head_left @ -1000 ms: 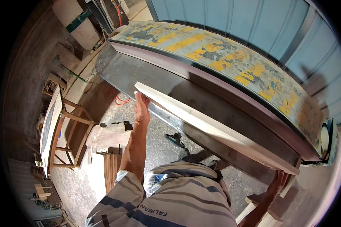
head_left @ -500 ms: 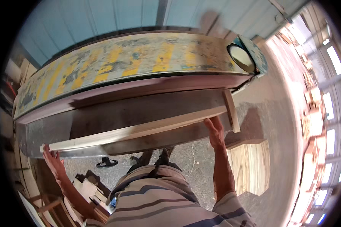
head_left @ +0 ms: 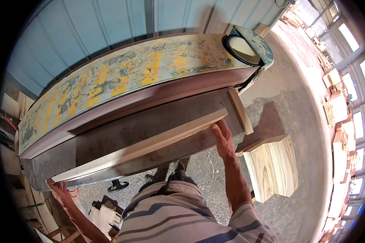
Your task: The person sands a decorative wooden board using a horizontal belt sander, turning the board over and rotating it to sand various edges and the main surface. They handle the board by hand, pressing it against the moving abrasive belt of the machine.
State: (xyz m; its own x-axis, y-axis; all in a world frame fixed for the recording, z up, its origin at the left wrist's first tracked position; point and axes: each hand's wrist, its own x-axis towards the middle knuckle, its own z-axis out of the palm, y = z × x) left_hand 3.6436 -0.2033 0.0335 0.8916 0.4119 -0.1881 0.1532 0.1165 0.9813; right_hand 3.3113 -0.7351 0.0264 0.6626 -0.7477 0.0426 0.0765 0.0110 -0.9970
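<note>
A long pale wooden board [head_left: 142, 149] lies at a slant over the grey metal table [head_left: 178, 115] of a long sanding machine. My left hand [head_left: 60, 191] grips its left end, fingertips at the near corner. Toward the other end, my right hand [head_left: 222, 137] is closed on the near edge, its fingers partly hidden behind the wood. Beyond the board runs the pinkish upright sanding belt [head_left: 166, 90], with a gap between the two. A short wooden strip [head_left: 240, 111] crosses the table's right end, slightly apart from the board's end.
A worn yellow-striped cover [head_left: 121, 73] tops the machine, against a blue panelled wall [head_left: 109, 20]. Right of the table stands a stack of wooden pieces [head_left: 271, 170]. A black handwheel [head_left: 118, 186] sits under the front edge. Lumber piles [head_left: 342, 141] line the far right.
The board's right end has come away from the wooden strip, and its left end sits nearer me. Both hands have kept hold of it. My view has turned somewhat.
</note>
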